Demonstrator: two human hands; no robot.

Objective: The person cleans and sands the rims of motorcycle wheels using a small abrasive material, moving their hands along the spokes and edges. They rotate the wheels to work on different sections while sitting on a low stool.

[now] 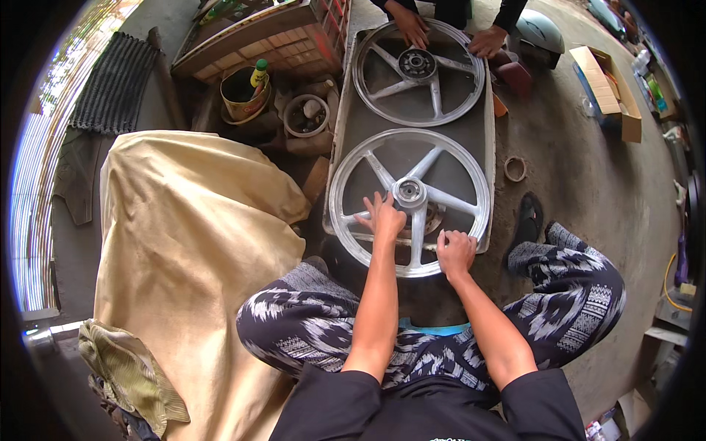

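A silvery-white five-spoke motorcycle wheel rim (pixel 409 191) lies nearly flat across the near end of a long rectangular tub (pixel 490 124), its front edge overhanging. My left hand (pixel 384 216) rests near the hub with its fingers spread over a spoke. With curled fingers, my right hand (pixel 456 252) grips the outer rim at the front right. A brake disc (pixel 434 219) shows partly beneath the spokes. Farther off, a second, greyer five-spoke wheel (pixel 417 65) with a dark hub lies over the tub's far end. Another person's hands (pixel 411 26) touch it; that person's other hand (pixel 487 43) is on its right edge.
A tan cloth cover (pixel 182 220) drapes a large object on the left. Beyond it stand a bucket (pixel 242 102) holding a green-capped bottle (pixel 259 73) and a round container (pixel 306 116). On the right floor are a ring (pixel 515 168), an open cardboard box (pixel 606 93) and a helmet (pixel 538 34).
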